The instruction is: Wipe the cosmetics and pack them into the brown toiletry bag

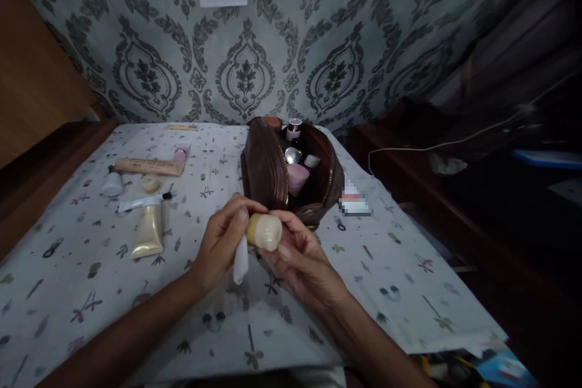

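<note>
Both hands meet over the table, just in front of an unzipped brown cosmetic bag [268, 160]. Between them is a small cosmetic jar [268, 232], cream-coloured at one end and yellow at the other, tipped on its side. My left hand [222, 236] is closed on the yellow end and also grips a white tissue or cloth [240, 260], which hangs down below the fingers. The fingers and thumb of my right hand [307, 257] close on the cream end. Inside the bag stand several bottles and a pink container [297, 177].
On the left of the patterned tablecloth [191, 321] lie a gold tube [149, 230], a long beige tube [145, 166], a small yellow-and-white jar [150, 184] and a white-capped item [111, 183]. A blurred packet [354, 200] lies right of the bag. Wallpaper backs the table.
</note>
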Motion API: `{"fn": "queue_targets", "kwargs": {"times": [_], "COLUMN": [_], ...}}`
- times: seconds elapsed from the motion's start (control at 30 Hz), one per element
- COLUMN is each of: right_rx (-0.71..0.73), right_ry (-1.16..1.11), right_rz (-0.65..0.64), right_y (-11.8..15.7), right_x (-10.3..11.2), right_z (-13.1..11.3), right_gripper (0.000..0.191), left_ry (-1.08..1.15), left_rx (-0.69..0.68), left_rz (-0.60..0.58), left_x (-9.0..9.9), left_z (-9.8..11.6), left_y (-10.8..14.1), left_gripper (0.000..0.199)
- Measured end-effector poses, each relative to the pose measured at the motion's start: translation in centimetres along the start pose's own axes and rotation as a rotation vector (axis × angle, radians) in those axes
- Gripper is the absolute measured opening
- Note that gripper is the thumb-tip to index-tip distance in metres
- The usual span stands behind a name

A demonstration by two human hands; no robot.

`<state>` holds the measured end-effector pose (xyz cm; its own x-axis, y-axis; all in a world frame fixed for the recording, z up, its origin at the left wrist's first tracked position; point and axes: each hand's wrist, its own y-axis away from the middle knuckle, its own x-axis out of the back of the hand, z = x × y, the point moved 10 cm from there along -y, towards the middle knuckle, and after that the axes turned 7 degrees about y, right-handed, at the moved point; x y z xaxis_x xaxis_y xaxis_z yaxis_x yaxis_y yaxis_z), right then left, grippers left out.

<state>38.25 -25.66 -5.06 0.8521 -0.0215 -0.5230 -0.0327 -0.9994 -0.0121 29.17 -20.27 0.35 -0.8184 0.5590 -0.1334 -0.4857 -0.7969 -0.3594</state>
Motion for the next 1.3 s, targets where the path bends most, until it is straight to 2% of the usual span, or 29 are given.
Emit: {"fn": "queue_targets", "kwargs": {"times": [0.07,0.13,0.27,0.33,0.43,0.53,0.63,0.8,0.87,0.97,1.03,1.13,1.23,1.3], "right_rx": [0.013,0.019,0.013,0.052,0.233,0.348,0.270,0.281,0.261,0.238,0.286,0.391,0.485,0.541], "right_ry": [-0.011,-0.009,0.108,0.288,0.723,1.083,1.251,1.374,1.373,1.262,1.150,1.089,1.294,1.480], "right_rz": [0.004,0.012,0.003,-0.008,0.050,0.050,-0.038,-0.128,-0.170,-0.206,-0.143,0.080,0.289,0.304], "right_y": [0.1,0.4,1.1,1.5,2.1,2.6,2.7,3.3,3.3,2.9,2.4,1.2,-0.3,-1.6], "right_x": [0.2,0.6,1.2,1.5,1.7,1.0,0.8,0.9,0.9,0.7,1.2,3.4,5.3,5.3], "right_z": [-0.4,-0.5,-0.8,-1.8,-5.0,-7.4,-7.3,-7.1,-7.0,-7.8,-9.8,-13.8,-17.3,-18.4], "right_gripper": [0.037,0.036,0.039,0.041,0.040,0.034,0.036,0.063,0.057,0.037,0.032,0.029,0.026,0.024], "left_ry": [-0.070,-0.111,-0.273,-0.405,-0.608,-0.718,-0.768,-0.688,-0.609,-0.531,-0.538,-0.600,-0.668,-0.708], "left_rx": [-0.112,-0.150,-0.165,-0.233,-0.363,-0.399,-0.376,-0.411,-0.397,-0.327,-0.272,-0.220,-0.216,-0.234], "left_rz": [-0.149,-0.239,-0.283,-0.311,-0.368,-0.415,-0.408,-0.271,-0.241,-0.195,-0.137,-0.096,-0.163,-0.211], "left_x": [-1.3,-2.0,-2.3,-2.7,-3.7,-4.5,-4.6,-4.4,-4.3,-3.5,-2.5,-1.2,-1.3,-1.8], "left_z": [0.6,0.5,0.1,0.6,1.4,1.3,0.8,1.6,1.8,1.3,0.7,-0.4,-1.6,-2.1], "left_y": [0.3,0.6,0.8,0.9,1.6,2.2,2.5,2.1,2.0,2.1,2.2,2.2,2.1,2.3], "left_gripper": [0.034,0.036,0.033,0.033,0.033,0.031,0.034,0.025,0.026,0.034,0.035,0.027,0.018,0.013]}}
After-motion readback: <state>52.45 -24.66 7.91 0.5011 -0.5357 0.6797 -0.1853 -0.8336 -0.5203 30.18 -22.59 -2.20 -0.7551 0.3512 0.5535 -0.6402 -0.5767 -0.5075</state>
